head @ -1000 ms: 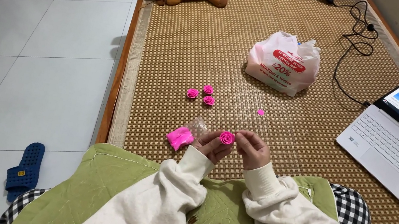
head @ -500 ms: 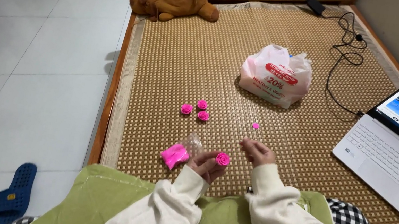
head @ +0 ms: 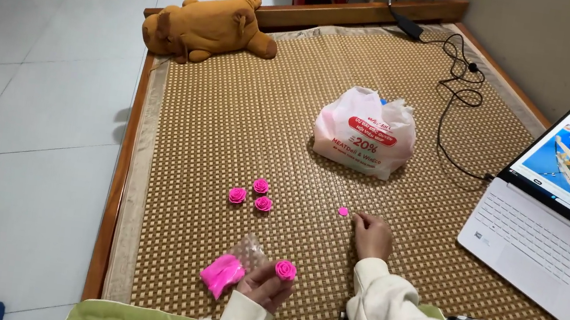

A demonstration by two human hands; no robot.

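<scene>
My left hand (head: 265, 287) holds a small pink clay rose (head: 285, 269) at its fingertips, low over the woven mat (head: 231, 123). Just left of that hand lies a clear bag with a lump of pink clay (head: 223, 274). My right hand (head: 371, 237) reaches forward on the mat, fingers curled, its tips close to a tiny pink clay piece (head: 343, 210); I cannot tell if it touches it. Three finished pink roses (head: 252, 194) sit in a cluster farther out on the mat.
A white plastic shopping bag (head: 365, 132) stands mid-mat. An open white laptop (head: 566, 222) sits at the right, with a black cable (head: 458, 88) behind it. A brown stuffed toy (head: 203, 26) lies at the mat's far left corner. Tiled floor (head: 24, 108) lies to the left.
My right hand has let go of the rose and moved forward toward the tiny pink piece. The left hand keeps the rose. The view has tilted up.
</scene>
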